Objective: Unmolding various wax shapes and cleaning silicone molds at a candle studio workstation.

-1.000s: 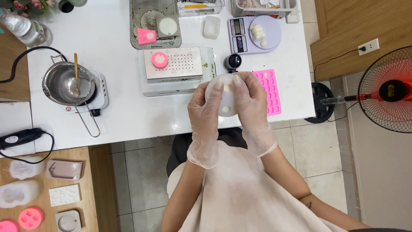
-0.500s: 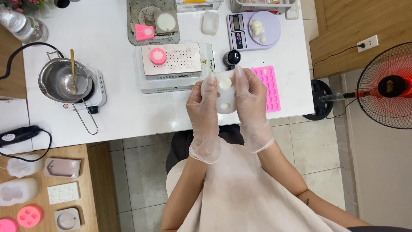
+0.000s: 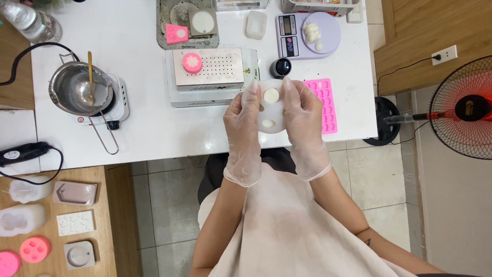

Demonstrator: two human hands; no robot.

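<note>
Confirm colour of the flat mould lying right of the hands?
Pink: the flat mould with rows of small cavities, on the white table. Head view shows it.

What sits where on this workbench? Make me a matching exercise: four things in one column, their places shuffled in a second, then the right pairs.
Things
1. round white mould
2. metal pot
3. pink tray mould
4. white pieces

Places
A. on the purple scale
B. on the small white hotplate
C. held between the left hand and the right hand
D. flat on the white table, beside the right hand

Pairs: 1-C, 2-B, 3-D, 4-A
</note>
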